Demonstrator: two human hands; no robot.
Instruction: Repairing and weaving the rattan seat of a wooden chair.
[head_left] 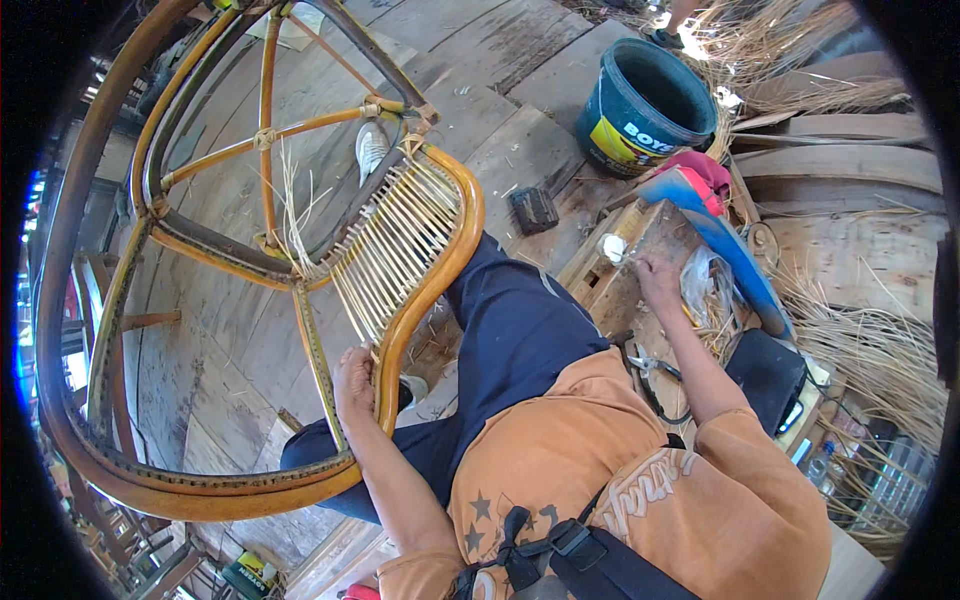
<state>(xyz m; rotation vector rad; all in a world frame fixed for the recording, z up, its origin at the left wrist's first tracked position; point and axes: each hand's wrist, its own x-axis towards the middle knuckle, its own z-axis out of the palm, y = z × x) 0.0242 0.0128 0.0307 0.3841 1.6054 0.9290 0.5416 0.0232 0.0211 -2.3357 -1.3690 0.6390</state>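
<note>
A curved rattan chair frame (62, 340) fills the left side and leans across my lap. Pale rattan strips (392, 250) are wound in close rows between two bars of its armrest, and loose strip ends stick up at the far end of the rows. At the near end of the rows my left hand (353, 382) is closed on the frame, its fingers curled at the inner edge. Over a worn wooden box (668, 232) at my right, my right hand (657, 280) has its fingers drawn together. A small white lump (612, 247) lies just beyond it. Whether those fingers hold anything is hidden.
Pliers (650, 365) lie beside the box, near a clear plastic bag (705, 285) and a black case (765, 370). Beyond stands a dark green bucket (650, 105). A dark block (534, 210) lies on the plank floor (480, 130). Loose rattan bundles (860, 350) spread along the right.
</note>
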